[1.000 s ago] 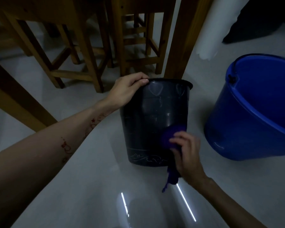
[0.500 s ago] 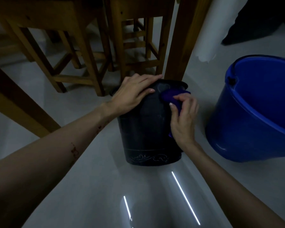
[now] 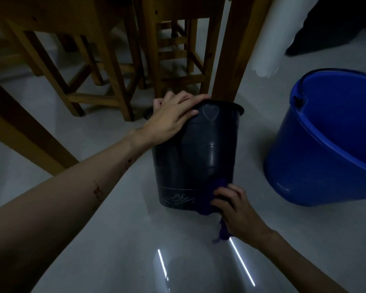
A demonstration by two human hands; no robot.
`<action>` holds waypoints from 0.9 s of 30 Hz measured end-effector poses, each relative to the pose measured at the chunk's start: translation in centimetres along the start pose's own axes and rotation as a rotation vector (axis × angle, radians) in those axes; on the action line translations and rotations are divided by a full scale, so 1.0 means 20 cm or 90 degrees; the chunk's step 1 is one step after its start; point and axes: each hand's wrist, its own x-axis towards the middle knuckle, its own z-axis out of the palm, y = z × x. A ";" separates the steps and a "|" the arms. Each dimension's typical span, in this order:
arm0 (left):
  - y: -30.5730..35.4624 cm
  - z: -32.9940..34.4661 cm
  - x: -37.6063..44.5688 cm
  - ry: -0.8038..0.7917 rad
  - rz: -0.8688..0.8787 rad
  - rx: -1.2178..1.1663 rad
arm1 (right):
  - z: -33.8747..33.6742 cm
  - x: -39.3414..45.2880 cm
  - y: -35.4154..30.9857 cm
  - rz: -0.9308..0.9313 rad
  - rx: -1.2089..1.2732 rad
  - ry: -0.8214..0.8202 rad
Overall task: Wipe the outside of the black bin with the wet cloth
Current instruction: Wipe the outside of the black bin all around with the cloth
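Note:
The black bin (image 3: 193, 157) stands on the pale floor in the middle of the head view, with a heart shape near its rim and a scroll pattern near its base. My left hand (image 3: 171, 119) lies over the bin's left rim and grips it. My right hand (image 3: 236, 210) presses a purple wet cloth (image 3: 205, 205) against the bin's lower right side, at the base. A tail of the cloth hangs down below my right hand.
A large blue bucket (image 3: 325, 144) stands close to the right of the bin. Wooden table and stool legs (image 3: 230, 49) rise right behind and to the left of the bin. A white column (image 3: 270, 34) is at the back right.
My right hand has slid the cloth from the bin's upper rim down to its base on the right side. My left hand has stayed on the rim.

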 end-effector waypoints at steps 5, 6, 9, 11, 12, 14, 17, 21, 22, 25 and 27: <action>0.00 0.00 -0.01 -0.027 0.000 -0.034 | -0.12 0.34 0.15 0.320 0.038 0.189; 0.01 0.00 -0.01 -0.038 0.001 -0.038 | -0.14 0.43 0.18 0.372 0.055 0.202; 0.00 0.03 -0.03 -0.053 -0.004 -0.035 | -0.10 0.57 0.20 0.390 0.069 0.169; -0.02 0.06 -0.04 -0.044 -0.024 -0.049 | -0.06 0.57 0.16 0.311 0.046 0.144; -0.03 0.07 -0.05 -0.036 -0.037 -0.055 | -0.04 0.55 0.13 0.273 0.047 0.133; -0.04 0.09 -0.05 -0.018 -0.061 -0.060 | -0.03 0.50 0.08 0.213 0.062 0.118; -0.05 0.10 -0.05 -0.003 -0.083 -0.069 | -0.03 0.39 0.00 0.101 0.073 0.080; -0.06 0.10 -0.05 0.004 -0.095 -0.094 | -0.03 0.23 -0.08 0.017 0.087 0.015; -0.06 0.10 -0.06 0.006 -0.095 -0.096 | -0.03 0.19 -0.09 0.010 0.087 0.005; -0.05 0.09 -0.05 0.012 -0.094 -0.099 | -0.06 0.09 -0.09 -0.045 0.071 -0.030; -0.06 0.10 -0.05 0.014 -0.097 -0.099 | -0.09 0.07 -0.07 -0.073 0.064 -0.032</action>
